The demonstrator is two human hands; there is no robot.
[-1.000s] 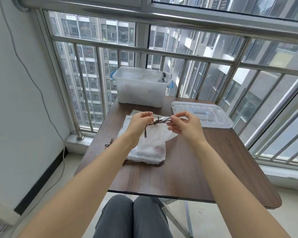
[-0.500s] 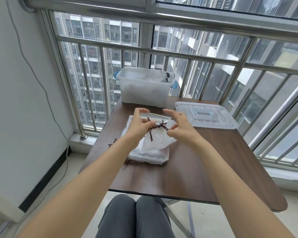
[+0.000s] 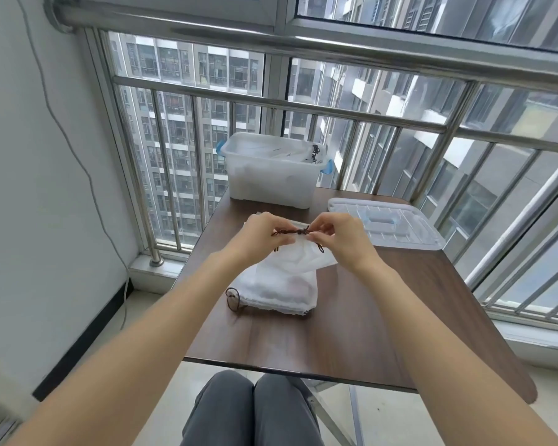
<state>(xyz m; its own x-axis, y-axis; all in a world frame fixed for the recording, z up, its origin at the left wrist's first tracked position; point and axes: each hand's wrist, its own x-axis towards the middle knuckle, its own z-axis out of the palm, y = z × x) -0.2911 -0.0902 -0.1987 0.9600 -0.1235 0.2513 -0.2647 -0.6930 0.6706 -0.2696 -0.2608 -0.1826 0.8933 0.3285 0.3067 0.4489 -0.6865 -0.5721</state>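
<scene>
Head view: the left hand (image 3: 258, 236) and the right hand (image 3: 342, 239) each pinch the dark drawstring cord (image 3: 295, 232), fingertips curled tight on it, a short stretch taut between the two grips. The white mesh pouch (image 3: 303, 260) hangs just below the grip, lower end resting on the stack of pouches (image 3: 281, 291) beneath.

Likely trouble: the cord is thin and could slip from either pinch. An uneven pull would bunch the mouth to one side. The sagging fabric may drag the stack along.

The pouch's mouth points up into the grip. Its long axis slopes down from the fingers toward the person, and the cord runs crosswise, hand to hand.
</scene>
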